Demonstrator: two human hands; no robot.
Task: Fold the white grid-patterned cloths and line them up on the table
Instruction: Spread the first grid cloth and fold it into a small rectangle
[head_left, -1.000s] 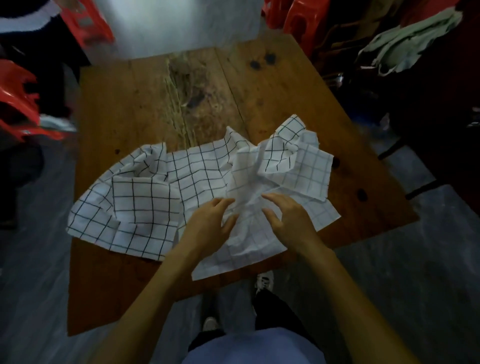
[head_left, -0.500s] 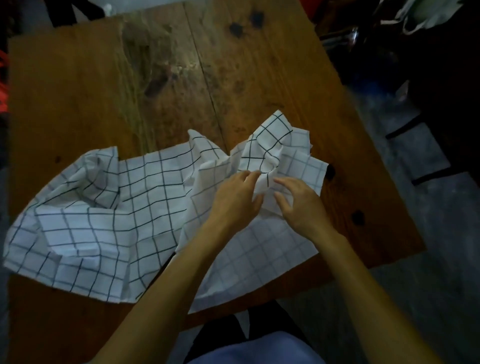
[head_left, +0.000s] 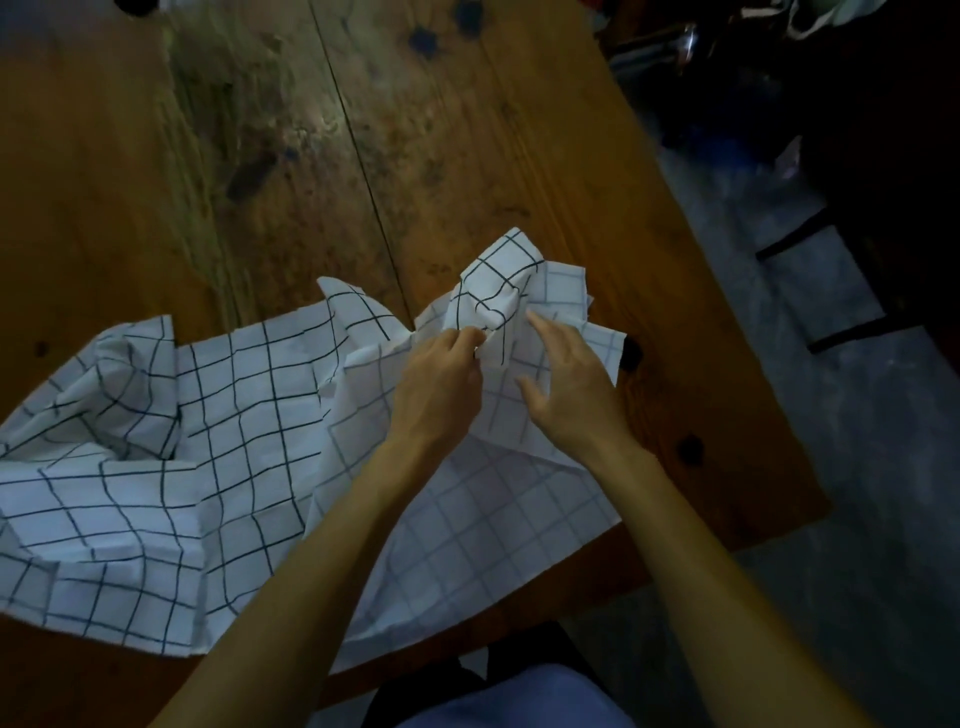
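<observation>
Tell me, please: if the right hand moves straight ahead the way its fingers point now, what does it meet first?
Most likely the bunched-up peak of the grid cloth: the right hand points up and left at it, fingers straight. Contact is unclear.

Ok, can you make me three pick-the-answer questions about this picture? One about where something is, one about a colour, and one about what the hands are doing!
1. Where does the crumpled cloth under the hands lie?
A. on the floor
B. on the table's right part
C. on a chair

2. What colour are the lines on the cloths?
A. red
B. yellow
C. dark

3. What is the left hand doing?
A. pinching cloth
B. resting flat on bare wood
C. hanging at the person's side

Answers:
1 B: the cloth sits on the wooden table, near its right edge.
2 C: dark grid lines run across the white fabric, also on the spread cloth to the left.
3 A: its fingertips close on a fold, while the right hand has its fingers spread over the cloth.
</observation>
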